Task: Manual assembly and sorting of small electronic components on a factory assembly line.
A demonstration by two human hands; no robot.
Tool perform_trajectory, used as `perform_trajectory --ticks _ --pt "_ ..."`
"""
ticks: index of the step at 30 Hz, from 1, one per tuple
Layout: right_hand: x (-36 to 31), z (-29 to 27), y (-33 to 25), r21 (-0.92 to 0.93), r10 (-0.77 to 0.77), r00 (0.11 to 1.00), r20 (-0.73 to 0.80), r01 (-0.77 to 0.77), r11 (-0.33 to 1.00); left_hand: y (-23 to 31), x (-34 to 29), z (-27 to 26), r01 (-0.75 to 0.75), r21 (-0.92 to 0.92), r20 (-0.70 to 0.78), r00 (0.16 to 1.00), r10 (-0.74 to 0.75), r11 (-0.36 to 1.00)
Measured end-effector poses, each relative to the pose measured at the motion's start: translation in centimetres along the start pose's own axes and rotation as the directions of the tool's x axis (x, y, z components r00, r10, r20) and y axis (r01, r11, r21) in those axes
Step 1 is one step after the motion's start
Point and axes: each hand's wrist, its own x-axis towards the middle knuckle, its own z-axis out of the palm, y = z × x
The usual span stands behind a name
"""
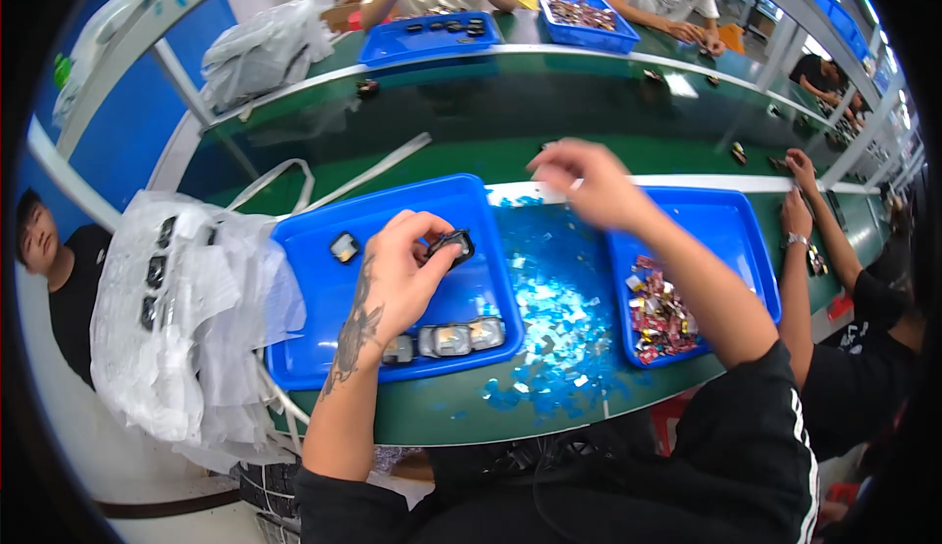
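Note:
My left hand (pixel 397 264) is closed on a small black plastic housing (pixel 456 248), held between thumb and fingers above the left blue tray (pixel 378 218). In that tray, one small pale-faced unit (pixel 343 248) lies by itself, while several greyish units (pixel 446 340) sit in a row along the near side. Blurred by motion, my right hand (pixel 587 183) hovers over the white edge strip between the two trays. Its fingers are bent, and whether anything is in them does not show. Under my right forearm is another blue tray (pixel 751 294) with a heap of small red-and-gold parts (pixel 662 310).
Small shiny blue film pieces (pixel 549 323) cover the bench between the trays. White plastic bags (pixel 186 338) bulge at the left. A dark green conveyor (pixel 471 103) crosses beyond, with small parts on it. Other people work opposite and at the right, beside blue trays (pixel 429 51).

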Motion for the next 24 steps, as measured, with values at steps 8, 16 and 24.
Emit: perform_trajectory --ticks 8,16,24 --pt "-11.2 2.8 -8.7 0.575 0.418 0.892 0.173 -0.436 0.692 3.8 -3.3 7.1 0.188 -0.717 0.054 0.975 -0.216 0.672" --pt "-13.0 -7.9 -1.7 -0.565 0.432 0.885 -0.177 -0.450 0.691 3.3 -3.4 7.5 0.460 -0.824 0.365 0.877 -0.312 0.329" --pt "-14.7 -6.9 -2.6 -0.110 0.399 0.874 -0.275 -0.441 0.890 2.9 -3.5 7.2 0.380 -0.751 0.334 0.924 -0.185 0.540"
